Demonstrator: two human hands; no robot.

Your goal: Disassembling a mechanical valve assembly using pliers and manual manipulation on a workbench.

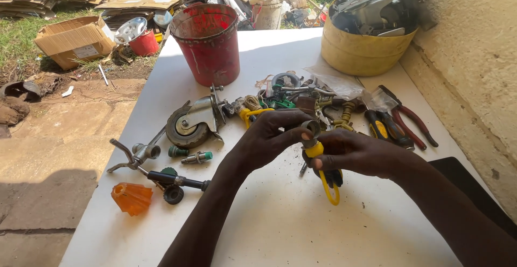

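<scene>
Over the middle of the white table [280, 224], both hands meet on one small part. My right hand [358, 154] grips a yellow-handled fitting [322, 164] with a yellow loop hanging below it. My left hand [269, 135] pinches the grey metal ring [311, 128] at the fitting's top end. Just beyond the hands lies a heap of small metal parts, wire and green pieces [291, 97].
A caster wheel [191, 124], a metal tap [137, 154], small green fittings [196, 156] and an orange plastic piece [132, 198] lie on the left. A red bucket [207, 43] and a yellow bucket of scrap [363, 43] stand at the back. Pliers [409, 119] and screwdrivers [383, 127] lie on the right, near the wall.
</scene>
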